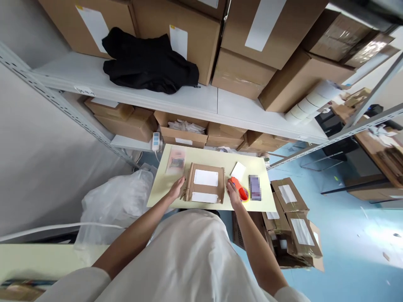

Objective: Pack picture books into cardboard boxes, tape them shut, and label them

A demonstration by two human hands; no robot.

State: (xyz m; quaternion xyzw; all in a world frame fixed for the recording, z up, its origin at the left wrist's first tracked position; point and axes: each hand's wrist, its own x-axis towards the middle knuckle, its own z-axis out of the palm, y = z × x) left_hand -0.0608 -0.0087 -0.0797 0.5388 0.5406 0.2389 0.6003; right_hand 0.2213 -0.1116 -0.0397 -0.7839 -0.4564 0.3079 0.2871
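A flat brown cardboard box (pixel 205 188) with two white labels lies on the pale yellow table (pixel 217 156), its left edge ragged. By that left edge is my left hand (pixel 176 188), fingers loosely stretched and apparently holding nothing. My right hand (pixel 233 194) is at the box's right side, its fingers curled on an orange-red tape dispenser (pixel 238 187) with a yellow rim at its near end. How firm this grip is cannot be made out. A white card (pixel 238 171) lies just beyond the dispenser. To its right lies a phone-like purple rectangle (pixel 255 187), blurred out.
A clear pinkish packet (pixel 176 160) lies at the table's far left. Behind stands a grey shelf (pixel 201 104) with cartons and a black garment (pixel 151 61). Clear plastic wrapping (pixel 118 201) bulges at the left; labelled cartons (pixel 292 222) are piled on the floor at right.
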